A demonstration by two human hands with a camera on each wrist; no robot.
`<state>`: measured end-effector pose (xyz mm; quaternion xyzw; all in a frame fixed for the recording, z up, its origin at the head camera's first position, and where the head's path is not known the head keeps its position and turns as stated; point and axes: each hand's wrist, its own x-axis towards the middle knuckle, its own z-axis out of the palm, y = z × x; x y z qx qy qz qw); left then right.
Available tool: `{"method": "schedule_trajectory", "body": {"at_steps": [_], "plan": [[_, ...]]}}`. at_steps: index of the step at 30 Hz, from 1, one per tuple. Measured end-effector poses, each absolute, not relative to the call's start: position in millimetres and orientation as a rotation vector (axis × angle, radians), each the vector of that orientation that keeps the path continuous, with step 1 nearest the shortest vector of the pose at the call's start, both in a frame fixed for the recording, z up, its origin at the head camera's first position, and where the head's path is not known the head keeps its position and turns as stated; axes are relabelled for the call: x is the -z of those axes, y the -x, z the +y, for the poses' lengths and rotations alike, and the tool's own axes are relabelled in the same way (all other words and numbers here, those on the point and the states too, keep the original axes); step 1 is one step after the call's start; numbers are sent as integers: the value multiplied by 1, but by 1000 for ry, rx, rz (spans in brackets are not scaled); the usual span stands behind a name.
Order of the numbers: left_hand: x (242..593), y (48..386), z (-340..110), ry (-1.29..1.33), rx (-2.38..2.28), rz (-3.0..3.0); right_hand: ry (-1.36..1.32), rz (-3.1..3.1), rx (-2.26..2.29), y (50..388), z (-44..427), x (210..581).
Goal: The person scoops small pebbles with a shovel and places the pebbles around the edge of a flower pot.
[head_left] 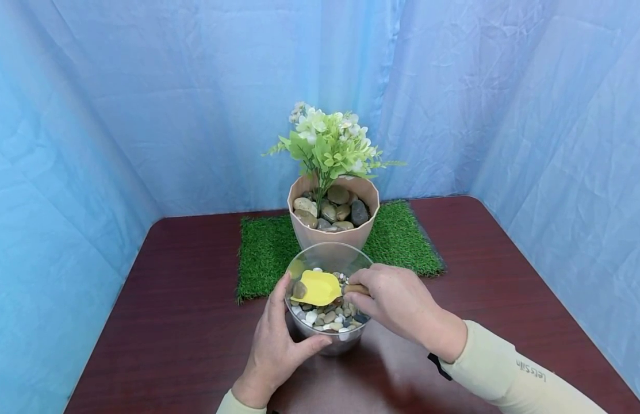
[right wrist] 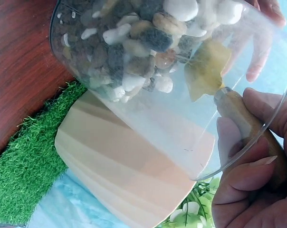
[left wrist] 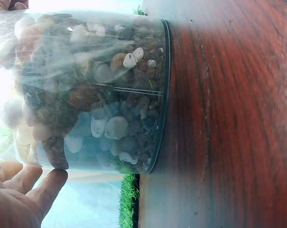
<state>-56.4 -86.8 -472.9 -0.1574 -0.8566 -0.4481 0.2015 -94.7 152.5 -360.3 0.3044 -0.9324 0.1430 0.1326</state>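
Observation:
A clear container of mixed pebbles stands on the table in front. My left hand holds it from the left, thumb along the near side, fingers against the far left wall. My right hand grips the wooden handle of a small trowel. Its yellow blade is inside the container, above the pebbles. One brownish stone lies at the blade's left tip. In the right wrist view the blade shows through the clear wall.
Just behind the container, a beige pot with larger stones and a white-flowered plant stands on a green turf mat. Blue curtains surround the dark red table.

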Motion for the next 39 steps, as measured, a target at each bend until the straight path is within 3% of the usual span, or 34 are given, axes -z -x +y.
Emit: {"method": "schedule_trajectory", "body": {"at_steps": [20,39], "plan": [[471,56,-86,451,1259,-2376,-765,-2747,-642,92,167,360],[472,58,-86,437,1282,-2379,-635,-2680,-723,92,184,334]]}}
